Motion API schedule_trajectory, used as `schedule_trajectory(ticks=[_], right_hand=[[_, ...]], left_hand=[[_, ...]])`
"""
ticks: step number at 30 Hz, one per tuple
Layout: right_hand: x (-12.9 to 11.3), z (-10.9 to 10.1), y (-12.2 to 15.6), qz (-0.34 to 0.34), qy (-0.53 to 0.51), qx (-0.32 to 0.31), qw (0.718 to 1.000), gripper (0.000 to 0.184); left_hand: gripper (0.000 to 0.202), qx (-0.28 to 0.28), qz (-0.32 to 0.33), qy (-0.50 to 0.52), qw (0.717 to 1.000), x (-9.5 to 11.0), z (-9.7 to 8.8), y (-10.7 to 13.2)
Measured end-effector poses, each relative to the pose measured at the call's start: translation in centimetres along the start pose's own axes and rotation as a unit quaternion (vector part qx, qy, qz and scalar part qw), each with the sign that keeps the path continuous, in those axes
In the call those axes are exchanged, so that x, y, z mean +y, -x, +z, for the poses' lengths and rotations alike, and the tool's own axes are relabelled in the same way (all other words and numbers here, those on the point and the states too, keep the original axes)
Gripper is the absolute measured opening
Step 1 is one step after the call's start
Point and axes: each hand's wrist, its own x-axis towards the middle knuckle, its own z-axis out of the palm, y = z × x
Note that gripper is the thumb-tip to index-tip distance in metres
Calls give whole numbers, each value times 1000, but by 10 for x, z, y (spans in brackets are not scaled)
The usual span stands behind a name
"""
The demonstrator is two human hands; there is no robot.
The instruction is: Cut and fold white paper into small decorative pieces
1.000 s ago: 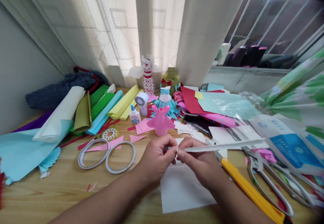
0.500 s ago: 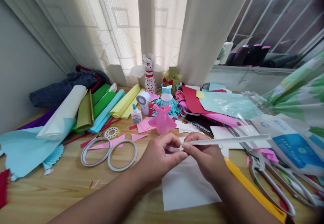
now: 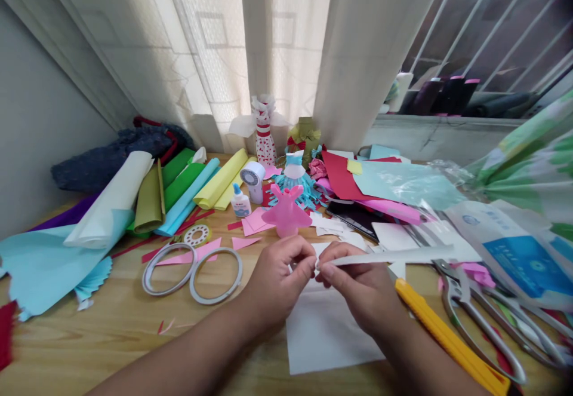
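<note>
My right hand (image 3: 360, 285) pinches a narrow white paper strip (image 3: 398, 255), whose long end sticks out to the right. Close against it, my left hand (image 3: 284, 276) is closed, thumb on forefinger, at the strip's near end; a small bunched white bit shows between the fingertips. What lies inside the left fingers is mostly hidden. Under both hands is a white paper sheet (image 3: 333, 336). Just beyond them stands a pink paper dress shape (image 3: 286, 217).
Two tape rolls (image 3: 216, 275) lie left of my hands. A glue bottle (image 3: 240, 202) stands behind them, near paper rolls (image 3: 111, 202). On the right are a yellow cutter (image 3: 443, 330), large scissors (image 3: 483, 324) and a blue-white packet (image 3: 519, 252).
My fingertips have drawn slightly apart and turned, the left thumb pulling back. The strip's free end has swung a little lower and now reaches less far right.
</note>
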Motion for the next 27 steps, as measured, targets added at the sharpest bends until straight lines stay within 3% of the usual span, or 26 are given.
schedule_trajectory(ticks=[6, 11, 16, 20, 24, 27], right_hand=[[-5, 4, -1, -40, 17, 16, 999, 13], [-9, 6, 3, -113, 115, 65, 985, 10], [-11, 7, 7, -187, 209, 19, 960, 8], [-11, 6, 6, -169, 221, 71, 958, 12], [-13, 5, 7, -177, 187, 13, 966, 7], [-13, 5, 6, -132, 132, 18, 982, 10]], left_hand=[[19, -7, 26, 33, 999, 2, 2, 3], [19, 10, 6, 28, 1000, 1, 5, 4], [17, 30, 16, 7, 999, -1, 7, 6], [17, 12, 19, 16, 1000, -1, 6, 8], [16, 10, 27, 28, 999, 0, 6, 7], [18, -15, 25, 66, 997, 1, 6, 7]])
